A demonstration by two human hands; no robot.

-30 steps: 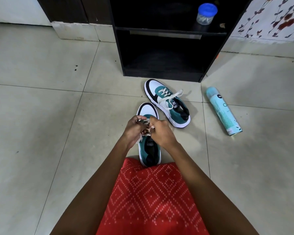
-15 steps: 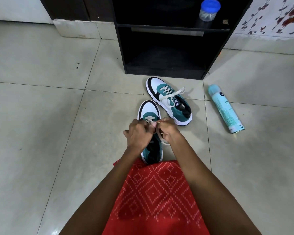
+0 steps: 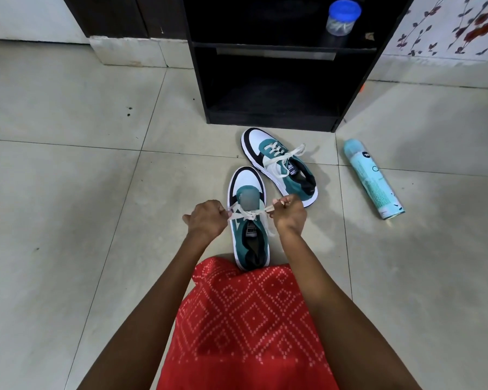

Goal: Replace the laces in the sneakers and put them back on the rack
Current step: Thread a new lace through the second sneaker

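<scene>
The ends of the lace (image 3: 250, 213) vanish inside my left hand (image 3: 206, 218) and right hand (image 3: 289, 213). My red cloth (image 3: 251, 319) hides the heel end of the near sneaker (image 3: 244, 178). The rack (image 3: 200, 80) is cut off by the upper edge. Print on the spray can (image 3: 373, 181) is too small to read.
</scene>
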